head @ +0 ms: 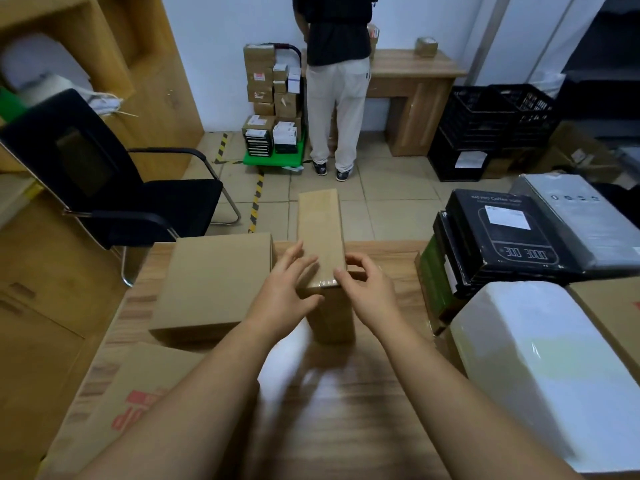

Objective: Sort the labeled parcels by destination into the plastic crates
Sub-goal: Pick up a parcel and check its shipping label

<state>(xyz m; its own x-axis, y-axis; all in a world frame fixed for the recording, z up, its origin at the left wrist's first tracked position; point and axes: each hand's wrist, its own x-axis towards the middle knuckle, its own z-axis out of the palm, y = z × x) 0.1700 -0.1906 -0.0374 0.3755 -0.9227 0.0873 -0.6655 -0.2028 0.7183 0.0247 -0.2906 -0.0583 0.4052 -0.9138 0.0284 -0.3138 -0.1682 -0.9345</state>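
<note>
A long narrow cardboard parcel (pixel 320 230) stands on the wooden table (pixel 381 410), its far end reaching past the table edge. My left hand (pixel 289 292) lies against its left side with fingers spread straight on top. My right hand (pixel 367 289) curls at its near right corner, fingertips touching the taped edge. A flat brown parcel (pixel 214 285) sits just to the left. Black plastic crates (pixel 485 123) stand stacked on the floor at the far right.
Black product boxes (pixel 502 237), a grey box (pixel 581 216) and a white wrapped parcel (pixel 540 368) crowd the table's right. A printed carton (pixel 128 403) lies near left. An office chair (pixel 104 188) stands left. A person (pixel 337 81) stands by a desk beside a green cart (pixel 273 161) of boxes.
</note>
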